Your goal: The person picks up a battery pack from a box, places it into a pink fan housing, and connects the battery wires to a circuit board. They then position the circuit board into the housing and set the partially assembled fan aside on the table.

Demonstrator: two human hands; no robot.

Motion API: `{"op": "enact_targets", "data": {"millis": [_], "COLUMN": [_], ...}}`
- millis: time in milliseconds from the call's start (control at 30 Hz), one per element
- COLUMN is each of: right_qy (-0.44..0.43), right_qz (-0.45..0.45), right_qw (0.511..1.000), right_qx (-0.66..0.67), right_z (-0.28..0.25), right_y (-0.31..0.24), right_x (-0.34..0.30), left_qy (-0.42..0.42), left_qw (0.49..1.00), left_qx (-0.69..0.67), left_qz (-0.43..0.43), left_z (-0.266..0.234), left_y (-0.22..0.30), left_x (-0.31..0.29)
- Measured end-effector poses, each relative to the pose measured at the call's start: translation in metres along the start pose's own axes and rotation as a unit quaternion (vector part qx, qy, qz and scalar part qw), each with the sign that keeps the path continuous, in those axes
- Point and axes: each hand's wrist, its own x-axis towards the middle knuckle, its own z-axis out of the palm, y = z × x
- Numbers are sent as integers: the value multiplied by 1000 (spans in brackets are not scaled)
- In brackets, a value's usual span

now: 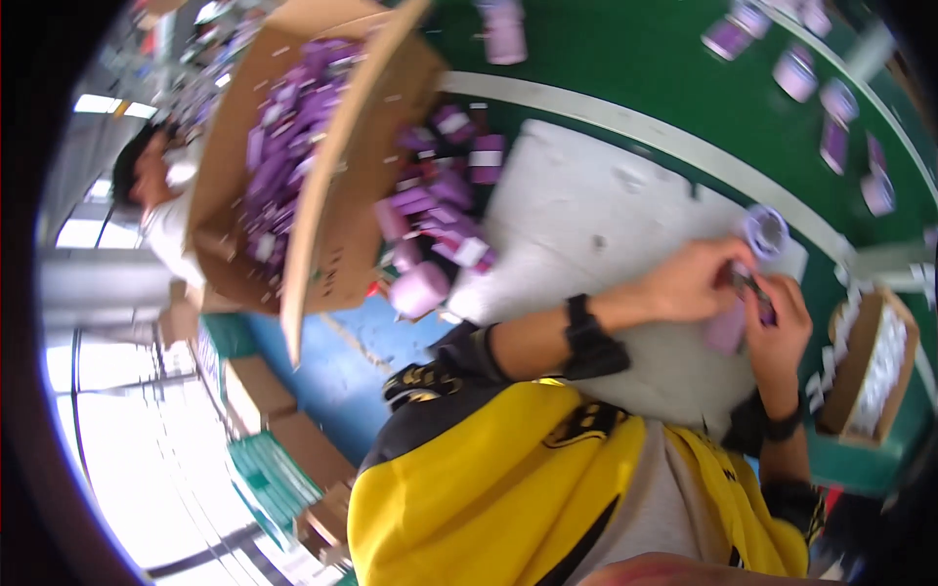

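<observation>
My left hand [705, 279] and my right hand [782, 317] are close together over the right part of a pale work mat [557, 200]. Fingers of both are closed around a small dark piece [750, 283], mostly hidden and blurred, so its kind is unclear. Just beyond the fingertips is a round lilac part [767, 232] with a grey, hollow-looking middle; whether a hand touches it, I cannot tell. A pale purple piece [725, 327] shows beneath my hands, partly covered by them.
A tall cardboard box [342, 195] full of purple pieces stands at left, with a pile of purple parts [440, 210] beside it. Lilac cylinders [796, 73] are on the green surface at the far right. A small carton [865, 366] holds white pieces. Another person [156, 186] is at far left.
</observation>
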Motion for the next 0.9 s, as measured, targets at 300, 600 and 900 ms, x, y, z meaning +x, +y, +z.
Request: {"op": "enact_targets", "data": {"millis": [300, 600, 900], "right_qy": [1, -238, -242], "right_qz": [29, 158, 351], "right_qw": [1000, 935, 866], "right_qx": [5, 210, 259], "right_z": [-5, -35, -45], "right_y": [17, 11, 12], "right_x": [2, 13, 21], "left_qy": [30, -19, 38], "left_qw": [995, 992, 994], "left_qx": [59, 118, 86], "left_qz": [75, 37, 56], "left_z": [7, -1, -18], "left_y": [-6, 0, -7], "left_x": [8, 9, 5]}}
